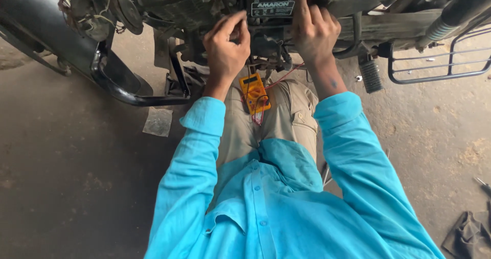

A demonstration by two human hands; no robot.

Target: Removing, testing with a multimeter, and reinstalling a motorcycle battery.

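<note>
Between both hands' fingers (232,21): black battery (271,8), touched.

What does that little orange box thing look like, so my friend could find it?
Find the person's lap, in tan trousers, below the motorcycle both hands reach into. The multimeter lies there, between the left hand and the right hand. It is the only orange thing, with red wires.

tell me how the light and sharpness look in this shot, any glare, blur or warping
Head view: soft, even daylight, no hard shadows; the left hand and right hand are sharp, as is the yellow multimeter on the lap; the motorcycle underside sits in deep shade, detail lost; mild wide-angle bending at the edges; no glare.
</note>
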